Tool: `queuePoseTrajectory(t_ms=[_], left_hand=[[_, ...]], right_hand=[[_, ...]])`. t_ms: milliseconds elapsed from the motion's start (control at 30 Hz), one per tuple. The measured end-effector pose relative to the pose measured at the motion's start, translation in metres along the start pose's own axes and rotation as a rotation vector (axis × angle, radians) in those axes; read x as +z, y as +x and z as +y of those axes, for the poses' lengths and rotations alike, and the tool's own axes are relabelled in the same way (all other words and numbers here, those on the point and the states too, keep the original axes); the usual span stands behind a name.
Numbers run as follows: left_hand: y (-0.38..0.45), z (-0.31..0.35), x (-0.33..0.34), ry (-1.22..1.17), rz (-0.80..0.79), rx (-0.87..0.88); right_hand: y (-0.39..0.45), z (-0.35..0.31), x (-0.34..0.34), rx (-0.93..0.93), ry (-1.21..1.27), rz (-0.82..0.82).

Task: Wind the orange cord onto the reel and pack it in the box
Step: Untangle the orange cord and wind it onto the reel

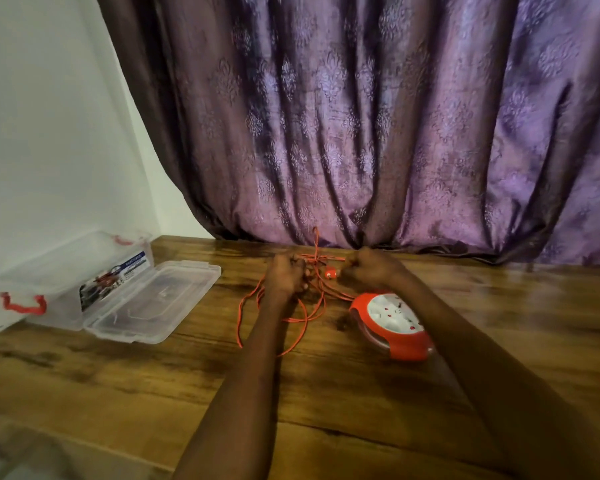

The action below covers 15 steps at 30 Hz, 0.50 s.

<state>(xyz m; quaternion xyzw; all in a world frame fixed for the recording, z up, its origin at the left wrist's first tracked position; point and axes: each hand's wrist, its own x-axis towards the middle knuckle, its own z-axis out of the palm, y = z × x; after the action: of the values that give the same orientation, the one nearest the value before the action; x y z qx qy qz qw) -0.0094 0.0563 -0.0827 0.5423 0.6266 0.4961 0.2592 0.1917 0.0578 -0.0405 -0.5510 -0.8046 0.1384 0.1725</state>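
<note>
A thin orange cord (305, 317) lies in loose tangled loops on the wooden table (153, 393), with one strand rising toward the curtain. My left hand (286, 273) grips a bunch of its strands. My right hand (371, 268) pinches the cord a short way to the right, and an orange plug (328, 272) hangs between the two hands. The red and white reel (394, 323) rests flat on the table just below my right wrist, the cord running into its left side. The clear plastic box (66, 271) stands open at the far left.
The box's clear lid (153, 299) lies flat on the table beside it, and a red clip handle (23, 303) sticks out at its near end. A purple patterned curtain (361, 133) hangs behind the table. A white wall (49, 133) borders the left side.
</note>
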Motion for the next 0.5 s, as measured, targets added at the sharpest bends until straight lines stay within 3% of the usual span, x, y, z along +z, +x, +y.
queuePoseTrajectory(t_ms=[133, 333, 500], left_hand=[[0.000, -0.001, -0.003, -0.055, 0.006, 0.011], [0.004, -0.005, -0.007, -0.112, 0.080, 0.007], [-0.001, 0.003, -0.015, 0.153, 0.220, 0.058]], right_hand=[[0.019, -0.029, 0.027, -0.107, 0.052, 0.019], [0.035, -0.027, 0.037, -0.063, 0.220, 0.051], [0.039, -0.017, 0.024, -0.062, 0.184, 0.107]])
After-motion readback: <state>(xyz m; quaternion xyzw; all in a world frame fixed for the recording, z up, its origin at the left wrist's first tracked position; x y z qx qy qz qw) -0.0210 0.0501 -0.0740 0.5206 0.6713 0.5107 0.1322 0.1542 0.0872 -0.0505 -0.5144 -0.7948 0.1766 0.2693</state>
